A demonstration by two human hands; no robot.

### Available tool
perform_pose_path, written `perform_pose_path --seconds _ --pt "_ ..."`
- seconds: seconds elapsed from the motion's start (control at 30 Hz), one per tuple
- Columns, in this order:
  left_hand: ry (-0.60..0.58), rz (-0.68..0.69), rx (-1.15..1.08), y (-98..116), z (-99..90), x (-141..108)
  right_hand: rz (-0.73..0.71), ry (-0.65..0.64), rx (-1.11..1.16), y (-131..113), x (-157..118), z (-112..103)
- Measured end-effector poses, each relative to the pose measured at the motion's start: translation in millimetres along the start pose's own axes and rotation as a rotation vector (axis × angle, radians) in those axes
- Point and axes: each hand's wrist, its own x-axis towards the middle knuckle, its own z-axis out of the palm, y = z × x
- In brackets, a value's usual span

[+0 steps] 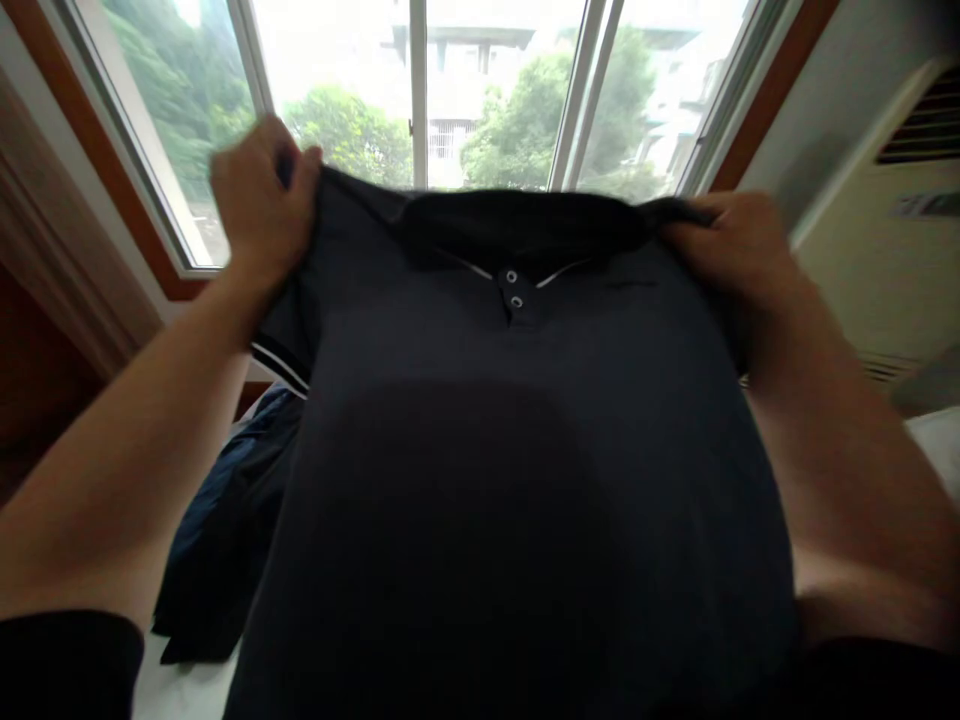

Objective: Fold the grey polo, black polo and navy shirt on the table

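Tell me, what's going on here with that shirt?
A person holds up a dark polo shirt in front of a window. The left hand grips one shoulder, the right hand the other, so the shirt hangs spread with its collar on top and both buttons showing. More dark clothes lie lower left.

Your left hand (259, 205): bare, with no glove, ring or watch that you can see from the head view.
Your right hand (739, 255): bare as well, nothing worn on the fingers or wrist.
Your forearms: both uncovered from wrist up to near the elbow; no band, strap or marking shows on them.
Your left sleeve (67, 665): black fabric, plain, its rounded hem ends in the lower left corner of your view.
Your right sleeve: you cannot make it out clearly; only a dark strip shows at the bottom right edge.
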Motion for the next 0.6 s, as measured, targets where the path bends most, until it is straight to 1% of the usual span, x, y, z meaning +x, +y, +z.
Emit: perform_pose_path --seconds 0.03,0.07,0.13,0.17,0.23,0.3,0.33,0.37,0.4,0.47,0.53,0.6 --pt "0.05 0.03 -0.01 17.4 12.9 -13.6 -0.059 -0.045 0.037 -16.9 0.3 19.6" --pt "-0.001 0.029 -0.024 31.7 29.7 -31.1 -0.104 -0.112 0.061 -31.8 -0.9 43.6" --pt "-0.152 -0.018 -0.017 47.9 70.8 -73.9 -0.108 -0.267 0.036 -51.3 -8.5 100.0" --pt "-0.244 -0.036 0.007 50.1 92.8 -97.3 -0.086 -0.347 0.012 -55.5 -14.9 129.4" --pt "-0.443 -0.01 0.094 47.0 134.1 -144.7 -0.017 -0.519 -0.018 -56.3 -33.2 184.6" --pt "-0.649 0.064 0.141 40.8 167.6 -190.4 0.04 -0.651 -0.024 -54.6 -58.2 230.8" --pt "-0.75 0.106 0.127 38.3 180.6 -211.8 0.066 -0.677 -0.015 -55.3 -72.5 250.0" --pt "-0.836 0.133 0.102 36.4 191.3 -231.6 0.078 -0.694 0.001 -57.7 -87.2 266.8" --pt "-0.895 0.133 0.085 35.0 199.6 -249.5 0.067 -0.703 0.028 -62.0 -101.7 281.3" --pt "-0.961 0.054 0.088 31.2 210.3 -277.3 0.03 -0.706 0.083 -74.9 -127.9 304.6" --pt "-0.968 -0.033 0.119 22.3 214.5 -293.0 -0.019 -0.737 0.135 -90.2 -148.1 321.8" --pt "-0.94 -0.064 0.149 5.8 214.7 -297.4 -0.08 -0.788 0.191 -104.3 -162.6 334.7"
